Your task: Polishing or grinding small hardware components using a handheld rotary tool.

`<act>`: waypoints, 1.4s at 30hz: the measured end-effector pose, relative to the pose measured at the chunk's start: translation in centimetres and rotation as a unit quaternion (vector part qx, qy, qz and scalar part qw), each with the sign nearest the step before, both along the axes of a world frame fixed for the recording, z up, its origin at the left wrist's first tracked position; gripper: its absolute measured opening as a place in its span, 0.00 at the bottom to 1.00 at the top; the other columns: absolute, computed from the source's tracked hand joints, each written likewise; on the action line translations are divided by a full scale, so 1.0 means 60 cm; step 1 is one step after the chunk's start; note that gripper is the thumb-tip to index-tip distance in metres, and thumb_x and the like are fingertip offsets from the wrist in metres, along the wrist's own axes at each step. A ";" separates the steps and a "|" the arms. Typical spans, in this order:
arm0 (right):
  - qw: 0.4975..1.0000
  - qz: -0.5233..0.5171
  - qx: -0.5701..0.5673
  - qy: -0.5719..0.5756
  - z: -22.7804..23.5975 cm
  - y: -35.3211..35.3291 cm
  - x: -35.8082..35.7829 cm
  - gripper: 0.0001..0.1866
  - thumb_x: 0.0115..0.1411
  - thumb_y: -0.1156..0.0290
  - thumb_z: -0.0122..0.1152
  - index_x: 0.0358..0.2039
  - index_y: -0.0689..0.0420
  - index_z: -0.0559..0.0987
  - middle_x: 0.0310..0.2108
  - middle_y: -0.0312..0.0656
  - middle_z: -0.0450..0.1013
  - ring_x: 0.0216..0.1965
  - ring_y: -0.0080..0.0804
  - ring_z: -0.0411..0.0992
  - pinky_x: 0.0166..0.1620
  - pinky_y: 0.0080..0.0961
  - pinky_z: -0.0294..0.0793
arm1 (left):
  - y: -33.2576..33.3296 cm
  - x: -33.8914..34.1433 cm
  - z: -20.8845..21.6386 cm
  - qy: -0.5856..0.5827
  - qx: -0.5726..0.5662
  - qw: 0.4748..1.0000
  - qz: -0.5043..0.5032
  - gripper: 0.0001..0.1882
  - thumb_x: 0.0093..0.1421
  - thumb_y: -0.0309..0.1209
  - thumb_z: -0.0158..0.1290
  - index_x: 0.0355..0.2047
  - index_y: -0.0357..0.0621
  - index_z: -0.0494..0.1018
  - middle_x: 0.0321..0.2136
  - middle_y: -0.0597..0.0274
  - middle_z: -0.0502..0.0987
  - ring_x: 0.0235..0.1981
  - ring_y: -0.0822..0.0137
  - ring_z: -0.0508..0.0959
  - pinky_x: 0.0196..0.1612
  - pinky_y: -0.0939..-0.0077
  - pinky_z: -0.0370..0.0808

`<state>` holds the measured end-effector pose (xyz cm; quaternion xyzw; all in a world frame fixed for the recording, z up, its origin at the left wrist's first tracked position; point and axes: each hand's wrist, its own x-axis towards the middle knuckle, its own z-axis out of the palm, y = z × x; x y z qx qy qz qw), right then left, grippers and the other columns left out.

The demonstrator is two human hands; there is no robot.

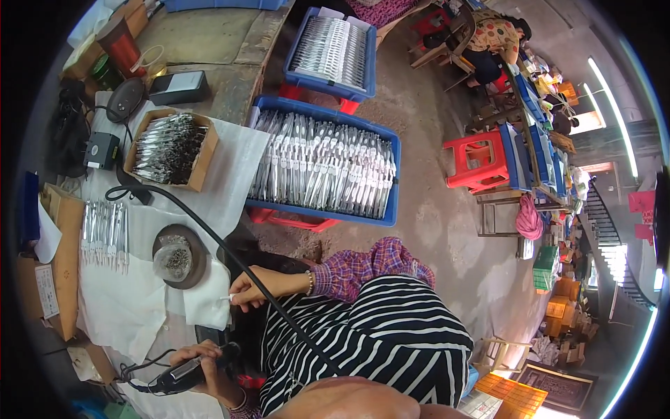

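Observation:
My left hand (199, 359), low in the view, is wrapped round a black hand tool (178, 377) with a cord at its end. Higher up and to the right, my right hand (262, 288) pinches a tiny white piece (229, 297) between thumb and fingertips; its kind is too small to tell. Beside that hand lies a white cloth pad (207, 300). A round dark dish (193, 276) holds a clear bag of small metal parts (173, 261). Farther left, slim silver pieces with white ends (105, 237) lie side by side in a row on white sheeting (122, 307).
An open cardboard box (202, 164) holds silver metal pieces. Blue crates (396, 174) packed with similar slim pieces rest on red stools (293, 221). A black cable (209, 227) crosses the view. Another person (492, 42) sits at a far bench; a red stool (478, 160) stands nearby.

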<state>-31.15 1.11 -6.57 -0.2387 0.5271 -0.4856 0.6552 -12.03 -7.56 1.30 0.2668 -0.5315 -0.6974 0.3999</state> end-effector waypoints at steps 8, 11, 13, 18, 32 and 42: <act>1.000 0.018 -0.015 0.017 -0.012 0.000 0.002 0.17 0.56 0.61 0.58 0.35 0.64 0.79 0.19 0.36 0.75 0.16 0.17 0.68 0.20 0.14 0.67 | 0.002 -0.006 0.004 -0.014 0.014 1.000 0.000 0.15 0.53 0.22 0.53 0.38 0.41 0.60 0.21 0.58 0.67 0.21 0.68 0.66 0.30 0.74 0.66; 1.000 0.013 -0.020 0.016 -0.012 0.002 0.001 0.17 0.56 0.61 0.58 0.34 0.65 0.79 0.19 0.36 0.75 0.16 0.17 0.69 0.20 0.14 0.67 | 0.004 -0.008 0.005 -0.017 0.016 1.000 0.000 0.15 0.53 0.22 0.53 0.38 0.41 0.60 0.20 0.58 0.67 0.20 0.67 0.67 0.30 0.73 0.66; 0.999 0.018 -0.027 0.028 -0.014 0.002 0.001 0.16 0.56 0.62 0.57 0.34 0.65 0.79 0.19 0.36 0.75 0.16 0.17 0.69 0.20 0.14 0.67 | 0.005 -0.008 0.005 -0.021 0.021 1.000 0.002 0.15 0.53 0.22 0.53 0.38 0.41 0.60 0.20 0.58 0.67 0.20 0.67 0.67 0.30 0.73 0.66; 0.999 0.014 -0.028 0.035 -0.027 0.005 0.006 0.16 0.57 0.63 0.57 0.33 0.65 0.79 0.19 0.36 0.75 0.16 0.18 0.69 0.20 0.15 0.68 | 0.002 -0.004 -0.002 -0.012 0.010 1.000 -0.021 0.14 0.54 0.21 0.51 0.38 0.40 0.59 0.20 0.57 0.67 0.20 0.67 0.67 0.30 0.72 0.66; 0.999 0.016 -0.017 0.024 -0.025 0.009 0.012 0.15 0.56 0.63 0.57 0.33 0.64 0.79 0.20 0.37 0.76 0.17 0.19 0.71 0.21 0.16 0.70 | 0.010 0.006 -0.002 -0.018 0.015 1.000 0.005 0.14 0.54 0.21 0.51 0.38 0.39 0.59 0.21 0.57 0.67 0.21 0.67 0.67 0.31 0.72 0.66; 0.999 0.010 -0.008 0.031 -0.020 0.011 0.013 0.12 0.56 0.66 0.55 0.30 0.63 0.79 0.20 0.36 0.75 0.18 0.19 0.71 0.21 0.15 0.70 | 0.005 -0.003 -0.010 -0.019 0.022 1.000 0.003 0.15 0.54 0.24 0.54 0.37 0.39 0.60 0.21 0.58 0.67 0.21 0.68 0.67 0.30 0.74 0.67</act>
